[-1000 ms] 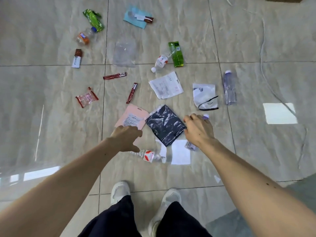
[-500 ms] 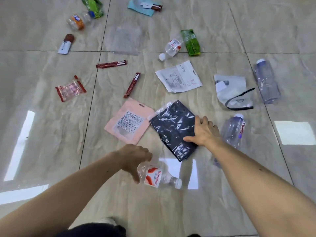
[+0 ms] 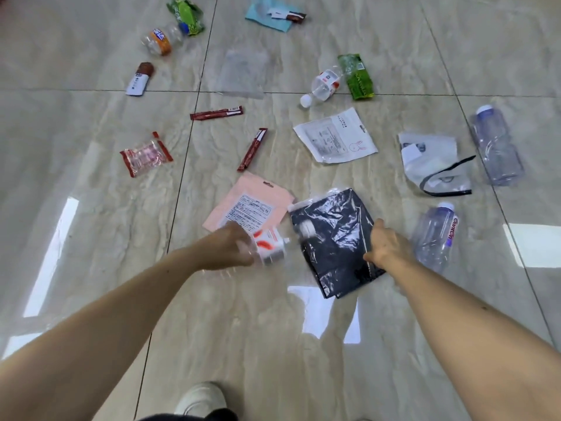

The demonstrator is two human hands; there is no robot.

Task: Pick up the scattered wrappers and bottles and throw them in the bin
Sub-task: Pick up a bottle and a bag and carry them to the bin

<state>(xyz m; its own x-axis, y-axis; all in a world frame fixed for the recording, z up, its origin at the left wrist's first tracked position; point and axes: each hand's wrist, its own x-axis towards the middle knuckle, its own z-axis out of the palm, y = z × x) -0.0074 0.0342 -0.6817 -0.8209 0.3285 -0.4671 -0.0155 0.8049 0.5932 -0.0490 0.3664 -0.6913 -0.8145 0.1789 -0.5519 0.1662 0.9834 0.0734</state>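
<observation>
The black packet [image 3: 335, 241] lies flat on the tiled floor [image 3: 91, 238], just right of the pink pouch [image 3: 247, 205], with its long axis running from upper left near the pouch down toward the person's right arm. The right hand [image 3: 387, 247] sits at the packet's right edge, fingers curled down onto the glossy film, so it is plainly the nearer hand for this piece; whether the film is actually pinched or only touched I cannot tell. The packet looks like dark cloth sealed in a clear, crinkled sleeve (thin and slippery, I would judge, and best lifted by a corner).

The left hand [image 3: 227, 249] is wrapped around the small bottle with the red and white label [image 3: 268, 246], which looks lifted, its cap end pointing right toward the packet; motion blur smears the outline.

Just right of the right hand lies 1 clear bottle with a purple label [image 3: 435, 235], its axis running away from the person, cap at the far end. No bin is in view, so the drop-off direction cannot be judged.
</observation>
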